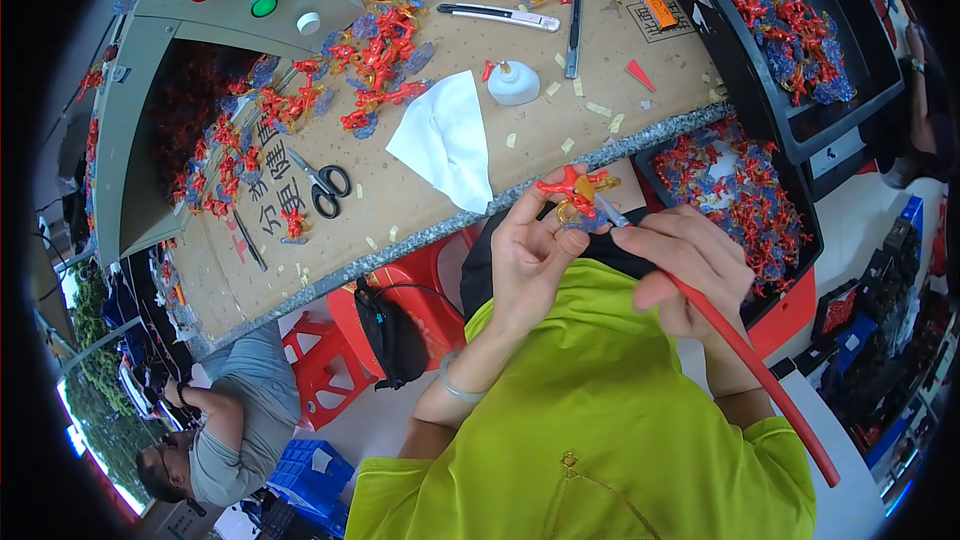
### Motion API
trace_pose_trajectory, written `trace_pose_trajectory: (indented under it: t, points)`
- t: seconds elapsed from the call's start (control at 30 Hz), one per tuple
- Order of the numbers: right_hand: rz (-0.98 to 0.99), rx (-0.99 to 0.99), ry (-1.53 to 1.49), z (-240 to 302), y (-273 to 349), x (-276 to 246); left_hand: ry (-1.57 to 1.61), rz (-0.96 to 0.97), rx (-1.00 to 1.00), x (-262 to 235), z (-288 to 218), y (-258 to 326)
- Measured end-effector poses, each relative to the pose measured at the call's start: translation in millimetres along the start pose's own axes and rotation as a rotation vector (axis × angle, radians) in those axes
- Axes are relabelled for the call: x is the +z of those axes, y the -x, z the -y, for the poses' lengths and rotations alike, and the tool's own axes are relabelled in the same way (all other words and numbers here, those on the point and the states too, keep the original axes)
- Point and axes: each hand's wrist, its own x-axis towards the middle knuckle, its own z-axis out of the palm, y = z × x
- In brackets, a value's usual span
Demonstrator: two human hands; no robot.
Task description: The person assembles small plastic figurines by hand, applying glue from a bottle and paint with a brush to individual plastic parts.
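In front of my chest, my left hand (532, 265) pinches a small plastic figurine (568, 187), red with translucent amber and bluish parts. My right hand (690, 265) grips a long red-handled paintbrush (745, 350). The brush's pale tip meets the figurine's right side; whether it presses on it I cannot tell. Beyond my left hand, a folded white cloth (445, 135) hangs slightly over the table's granite edge. A white squat bottle (514, 85) with an amber-coloured top stands just past it.
Piled figurines (385, 50) cover the cardboard-topped table (400, 210), near scissors (322, 183) and two cutters (500, 16). A grey machine (130, 140) stands left. Black trays (800, 125) of figurines rise at right, a box (735, 205) below. A person (235, 415) sits lower left by red stools (330, 370).
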Motion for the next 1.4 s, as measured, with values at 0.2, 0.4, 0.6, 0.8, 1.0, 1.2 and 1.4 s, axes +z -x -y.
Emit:
trace_pose_trajectory:
  t: [0.2, 0.4, 0.6, 0.8, 1.0, 1.2, 1.4]
  points:
    - [-0.011, 0.056, -0.036, 6.4, -2.9, -7.8, 0.012, 0.012, -0.032, 0.2, -8.0, 3.7]
    - [-0.025, 0.131, -0.091, -2.6, -10.4, -3.9, -0.173, 0.021, 0.063, 3.3, -9.2, 4.5]
    - [0.011, 0.291, -0.308, 3.7, -18.0, -16.9, -0.205, 0.067, -0.016, 0.2, -18.5, 3.0]
    - [-0.141, 0.243, -0.078, -9.6, -18.1, -17.8, -0.022, 0.090, -0.125, -4.6, -20.5, 6.8]
    - [-0.055, 0.184, -0.010, 1.0, -13.6, -16.1, -0.032, 0.076, -0.206, -8.9, -15.6, 4.1]
    - [-0.051, 0.193, -0.192, -1.0, -11.4, -17.8, -0.050, -0.026, -0.078, 4.0, -22.5, 3.4]
    - [-0.142, 0.391, -0.326, -5.3, -14.7, -15.6, -0.655, -0.084, 0.275, 6.8, -23.1, 1.0]
